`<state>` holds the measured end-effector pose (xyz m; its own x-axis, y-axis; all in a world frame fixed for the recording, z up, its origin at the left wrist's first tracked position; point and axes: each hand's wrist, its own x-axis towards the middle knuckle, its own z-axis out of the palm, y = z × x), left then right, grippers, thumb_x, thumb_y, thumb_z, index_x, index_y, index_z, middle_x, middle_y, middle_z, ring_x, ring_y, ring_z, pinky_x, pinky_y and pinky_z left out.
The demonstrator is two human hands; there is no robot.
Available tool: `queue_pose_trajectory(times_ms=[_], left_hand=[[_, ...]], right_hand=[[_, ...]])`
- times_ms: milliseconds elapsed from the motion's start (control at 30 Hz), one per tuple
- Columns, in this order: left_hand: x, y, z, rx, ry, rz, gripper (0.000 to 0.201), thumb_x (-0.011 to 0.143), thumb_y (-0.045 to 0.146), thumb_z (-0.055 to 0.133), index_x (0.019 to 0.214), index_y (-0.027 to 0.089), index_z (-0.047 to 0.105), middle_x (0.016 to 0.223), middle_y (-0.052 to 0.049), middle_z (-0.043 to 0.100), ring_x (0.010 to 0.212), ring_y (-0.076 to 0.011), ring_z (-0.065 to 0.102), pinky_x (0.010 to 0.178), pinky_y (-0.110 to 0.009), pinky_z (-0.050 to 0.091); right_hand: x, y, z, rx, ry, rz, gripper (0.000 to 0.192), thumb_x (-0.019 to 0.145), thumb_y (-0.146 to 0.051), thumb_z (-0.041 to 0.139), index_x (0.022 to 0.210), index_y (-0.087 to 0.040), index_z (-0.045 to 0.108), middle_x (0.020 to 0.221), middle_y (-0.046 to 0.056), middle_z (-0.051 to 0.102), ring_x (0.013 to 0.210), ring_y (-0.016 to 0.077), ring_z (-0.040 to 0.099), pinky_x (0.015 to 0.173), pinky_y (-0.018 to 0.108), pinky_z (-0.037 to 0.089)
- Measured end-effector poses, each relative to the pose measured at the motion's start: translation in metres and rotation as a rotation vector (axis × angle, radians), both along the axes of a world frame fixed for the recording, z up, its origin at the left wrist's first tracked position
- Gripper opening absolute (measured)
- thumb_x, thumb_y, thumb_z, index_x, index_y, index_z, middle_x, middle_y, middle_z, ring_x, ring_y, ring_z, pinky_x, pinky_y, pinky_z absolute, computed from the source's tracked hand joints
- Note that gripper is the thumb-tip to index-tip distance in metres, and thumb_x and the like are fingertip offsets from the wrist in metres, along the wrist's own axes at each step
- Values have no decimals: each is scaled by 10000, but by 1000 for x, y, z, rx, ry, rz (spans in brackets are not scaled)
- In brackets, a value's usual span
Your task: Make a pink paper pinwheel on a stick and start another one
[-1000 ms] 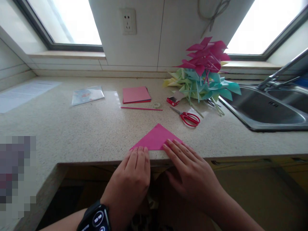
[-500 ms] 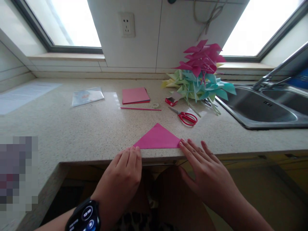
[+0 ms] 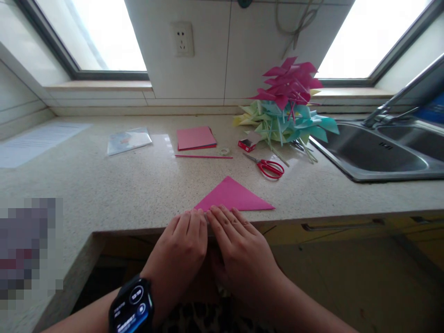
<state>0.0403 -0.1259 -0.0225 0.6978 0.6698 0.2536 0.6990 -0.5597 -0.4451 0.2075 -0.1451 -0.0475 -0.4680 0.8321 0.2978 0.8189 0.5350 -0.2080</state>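
Observation:
A sheet of pink paper [image 3: 231,195], folded into a triangle, lies on the counter near its front edge with its peak pointing away from me. My left hand [image 3: 183,243] rests its fingertips at the paper's left corner, fingers side by side and thumb hidden. Close beside it, my right hand [image 3: 239,247] lays its outstretched fingers on the folded edge, left of the middle. The right corner of the triangle is uncovered. Beyond the paper are red-handled scissors [image 3: 271,169], blades partly apart, and a thin pink stick [image 3: 204,157].
A stack of pink paper squares [image 3: 196,138], a tape roll [image 3: 224,151] and a small red box [image 3: 246,144] sit farther back. Paper pinwheels [image 3: 289,104] are heaped beside the sink [image 3: 354,175]. A plastic packet [image 3: 129,141] and a printed sheet [image 3: 38,141] lie left.
My right hand has slid left along the folded edge, from the right corner to beside my left hand. My left hand stays at the left corner.

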Motion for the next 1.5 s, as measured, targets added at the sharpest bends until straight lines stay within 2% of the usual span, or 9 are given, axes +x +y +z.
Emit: queue_pose_trajectory(times_ms=[300, 533, 667, 833, 1000, 1100, 1233, 1367, 1500], left_hand=[[-4, 2, 0, -45, 5, 5, 341, 865, 60, 565, 1178, -13, 678, 976, -187, 685, 839, -283, 640, 757, -432, 586], [-5, 2, -2, -27, 9, 7, 349, 876, 96, 585, 1193, -25, 665, 974, -181, 673, 842, -280, 626, 762, -429, 573], [-4, 1, -3, -23, 11, 11, 362, 878, 86, 574, 1207, -43, 653, 988, -197, 671, 853, -289, 630, 765, -436, 571], [-5, 3, 0, -64, 4, 9, 373, 888, 92, 569, 1229, -46, 635, 1013, -204, 665, 874, -297, 626, 772, -442, 568], [-13, 6, 13, -258, -145, 3, 329, 926, 185, 563, 1211, 41, 643, 978, -133, 641, 893, -270, 596, 834, -447, 562], [-14, 8, 18, -303, -180, 6, 304, 935, 199, 552, 1193, 65, 638, 1000, -129, 628, 918, -270, 580, 850, -449, 555], [-11, 9, 18, -297, -162, 31, 275, 939, 206, 538, 1149, 72, 656, 1001, -131, 627, 923, -280, 574, 853, -463, 551], [-6, 6, 17, -198, -157, 22, 346, 929, 213, 546, 1202, 24, 644, 1052, -169, 646, 966, -306, 592, 863, -465, 550], [6, -1, 10, -44, -210, -54, 523, 943, 232, 540, 1389, -39, 510, 1334, -252, 583, 1241, -359, 533, 1045, -475, 465]], right_hand=[[39, -10, 12, 48, -101, -102, 589, 891, -193, 509, 1474, -110, 489, 1534, 100, 491, 1400, 242, 489, 1200, 466, 382], [96, -26, 8, 163, -228, -219, 583, 899, -169, 498, 1477, -96, 464, 1485, 132, 546, 1363, 249, 534, 1182, 499, 402], [111, -30, 8, 197, -263, -245, 540, 917, -164, 475, 1453, -99, 485, 1449, 134, 584, 1327, 251, 571, 1170, 517, 414], [110, -31, 8, 216, -259, -261, 527, 911, -165, 475, 1432, -93, 507, 1429, 148, 600, 1301, 271, 594, 1163, 533, 416], [112, -31, 9, 197, -203, -261, 508, 922, -165, 490, 1428, -118, 511, 1408, 133, 622, 1300, 265, 595, 1183, 534, 389], [109, -29, 13, 256, -111, -291, 490, 927, -174, 512, 1410, -90, 514, 1403, 161, 619, 1358, 272, 539, 1197, 528, 370], [91, -21, 17, 303, -44, -262, 552, 910, -182, 542, 1446, -68, 476, 1532, 168, 483, 1483, 293, 355, 1189, 524, 380], [72, -13, 10, 154, -86, -136, 566, 912, -197, 520, 1460, -60, 471, 1522, 144, 503, 1442, 276, 428, 1190, 499, 389], [64, -11, 2, 134, -78, -164, 548, 915, -207, 512, 1447, -72, 509, 1515, 131, 515, 1429, 284, 444, 1196, 507, 376]])
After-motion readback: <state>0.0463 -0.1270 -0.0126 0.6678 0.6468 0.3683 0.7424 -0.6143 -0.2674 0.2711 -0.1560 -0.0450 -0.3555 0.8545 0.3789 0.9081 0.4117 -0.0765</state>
